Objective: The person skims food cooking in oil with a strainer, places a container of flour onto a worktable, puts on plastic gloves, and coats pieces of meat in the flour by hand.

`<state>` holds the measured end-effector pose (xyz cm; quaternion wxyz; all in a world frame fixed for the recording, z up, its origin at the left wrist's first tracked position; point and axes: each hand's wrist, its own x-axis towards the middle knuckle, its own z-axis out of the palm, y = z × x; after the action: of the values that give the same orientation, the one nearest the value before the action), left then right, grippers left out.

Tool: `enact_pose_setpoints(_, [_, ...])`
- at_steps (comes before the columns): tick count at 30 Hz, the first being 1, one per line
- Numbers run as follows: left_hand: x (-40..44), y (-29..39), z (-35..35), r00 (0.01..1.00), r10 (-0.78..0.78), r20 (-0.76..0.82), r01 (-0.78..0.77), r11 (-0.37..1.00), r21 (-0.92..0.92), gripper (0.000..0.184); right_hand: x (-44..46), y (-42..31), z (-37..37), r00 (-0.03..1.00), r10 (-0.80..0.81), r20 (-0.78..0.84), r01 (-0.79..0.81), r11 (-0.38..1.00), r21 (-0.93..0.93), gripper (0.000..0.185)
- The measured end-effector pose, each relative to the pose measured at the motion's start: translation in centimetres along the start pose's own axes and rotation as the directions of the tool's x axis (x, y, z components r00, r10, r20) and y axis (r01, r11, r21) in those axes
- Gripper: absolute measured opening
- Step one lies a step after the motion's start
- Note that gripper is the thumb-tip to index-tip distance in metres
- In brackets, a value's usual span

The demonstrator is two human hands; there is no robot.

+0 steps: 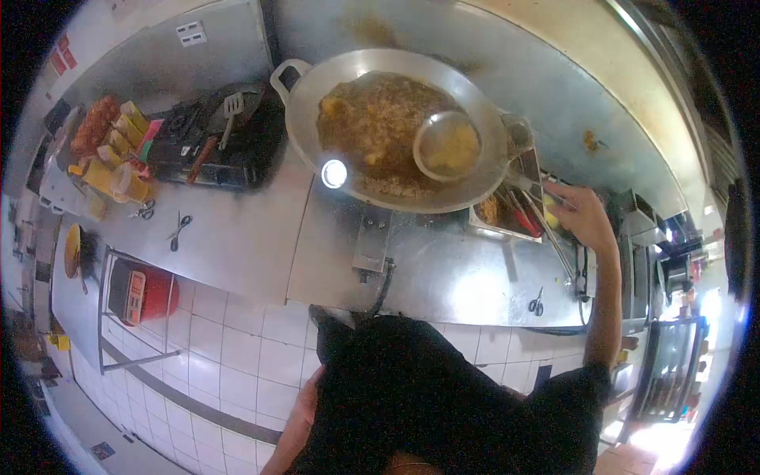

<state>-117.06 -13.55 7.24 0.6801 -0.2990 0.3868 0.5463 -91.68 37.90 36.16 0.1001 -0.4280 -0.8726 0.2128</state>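
A large metal wok (305, 131) with loop handles holds bubbling brown oil with food frying in it. My right hand (582, 214) is closed round the handle of a round strainer (447, 146), whose basket rests in the oil at the wok's right side with yellowish pieces in it. My left arm (297, 423) hangs low beside my dark shirt, and its hand is hidden from view.
Left of the wok, a black stove (249, 158) carries a pan and a slotted spatula (231, 111). Sauce bottles (99, 176) stand farther left. Scissors (180, 231) lie on the steel counter (245, 237). A tray (507, 231) with utensils sits beside the wok; more scissors (537, 301) lie at right.
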Motion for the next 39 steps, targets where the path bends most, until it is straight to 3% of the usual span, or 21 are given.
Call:
enact_pose_setpoints(1, [0.1,0.1,0.2,1.0,0.0,0.002,0.0,1.0,0.008,0.061,-0.5,0.3,-0.3,0.994,0.08,0.07,-0.076,0.995,-0.063,0.045])
enact_pose_setpoints(5, [0.3,0.7,1.0,1.0,-0.005,0.006,0.005,0.999,0.049,0.062,-0.7,-0.3,0.6,0.992,0.049,0.112,-0.046,0.998,-0.031,0.046])
enact_pose_setpoints(8, [0.2,0.9,1.2,1.0,-0.005,0.006,0.005,0.997,0.071,0.062,0.8,0.9,2.8,0.972,0.065,0.225,-0.097,0.987,0.132,0.046])
enact_pose_setpoints(11, [-0.2,1.0,1.2,1.0,-0.008,0.004,0.007,0.997,0.077,0.062,1.7,1.1,4.2,0.972,-0.019,0.233,-0.004,0.995,0.098,0.043])
enact_pose_setpoints(13, [-0.4,1.1,1.2,1.0,-0.006,0.005,0.005,0.997,0.078,0.063,1.7,1.2,4.3,0.941,0.116,0.317,-0.161,0.98,0.12,0.045])
enact_pose_setpoints(14, [-0.5,1.1,1.1,1.0,-0.006,0.003,0.006,0.997,0.077,0.063,1.5,1.5,4.4,0.941,0.115,0.319,-0.16,0.98,0.12,0.045])
enact_pose_setpoints(16, [-0.4,0.9,1.1,1.0,-0.01,0.002,0.01,0.997,0.075,0.063,0.5,2.5,5.0,0.901,0.165,0.4,-0.348,0.826,0.443,0.046])
enact_pose_setpoints(20, [-0.2,1.2,1.1,1.0,-0.017,-0.002,0.018,0.996,0.09,0.063,-1.3,5.2,7.0,0.904,0.173,0.391,-0.382,0.738,0.557,0.051])
enact_pose_setpoints(23, [-0.3,1.2,1.0,1.0,-0.018,-0.006,0.019,0.995,0.098,0.064,-3.2,5.1,8.6,0.91,0.182,0.373,-0.409,0.546,0.731,0.048])
enact_pose_setpoints(24, [-0.4,1.2,0.8,1.0,-0.019,-0.01,0.02,0.995,0.098,0.064,-3.7,4.8,9.1,0.913,0.185,0.365,-0.404,0.547,0.733,0.048])
enact_pose_setpoints(26, [-0.5,1.1,0.7,1.0,-0.019,-0.014,0.02,0.995,0.099,0.064,-4.6,4.7,10.1,0.892,0.257,0.371,-0.432,0.251,0.866,0.044])
enact_pose_setpoints(30, [-0.8,0.9,0.2,0.999,-0.019,-0.031,0.022,0.996,0.091,0.064,-5.3,4.0,8.9,0.88,0.27,0.39,-0.419,0.057,0.906,0.039])
enact_pose_setpoints(34, [-1.1,0.8,-0.3,0.999,-0.014,-0.033,0.016,0.997,0.078,0.065,-3.9,5.0,7.0,0.856,0.355,0.375,-0.406,0.012,0.914,0.032])
enact_pose_setpoints(36, [-1.2,0.6,-0.6,0.999,-0.013,-0.033,0.015,0.998,0.069,0.065,-1.8,7.3,7.1,0.85,0.422,0.316,-0.389,0.097,0.916,0.03])
enact_pose_setpoints(39, [-1.2,0.3,-1.0,0.999,-0.005,-0.031,0.007,0.999,0.053,0.065,1.7,8.6,6.0,0.882,0.38,0.28,-0.368,0.184,0.911,0.025])
